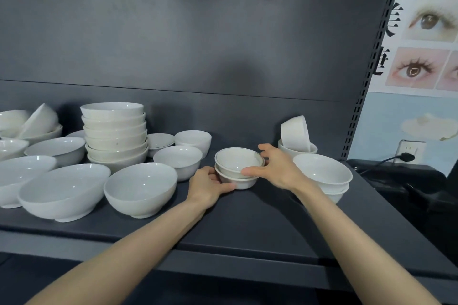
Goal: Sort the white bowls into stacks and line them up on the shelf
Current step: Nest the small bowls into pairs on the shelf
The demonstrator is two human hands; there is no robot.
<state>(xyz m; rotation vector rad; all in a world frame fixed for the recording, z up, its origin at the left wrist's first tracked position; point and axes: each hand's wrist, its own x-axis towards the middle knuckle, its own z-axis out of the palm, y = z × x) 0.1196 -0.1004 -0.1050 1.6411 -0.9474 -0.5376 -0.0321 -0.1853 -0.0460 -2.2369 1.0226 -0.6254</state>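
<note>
On the dark grey shelf [260,225], about midway along it and between its back and front edges, two small white bowls sit nested. The upper bowl [238,161], which has a thin dark line round its rim, rests inside the lower bowl [244,184]. The left hand [209,187] grips the lower bowl from its left side, fingers curled round the wall and thumb lying along the near side. The right hand [277,168] pinches the upper bowl at its right rim, thumb on the near edge and fingers reaching over the far edge. Toward the left end of the shelf stands a tall stack [115,136] of white bowls, with loose bowls crowded round it. Among them, a deep bowl [140,189] and a wide bowl [64,190] sit near the front edge. Toward the right end, a stack of two bowls [322,171] sits just beside the right forearm. Behind it, near the back edge, a tilted bowl [295,131] leans inside another small bowl [297,150]. Past the shelf's right end hangs a poster [426,57] showing eyes, and below it a black plug [406,156] sits in a wall socket.
</note>
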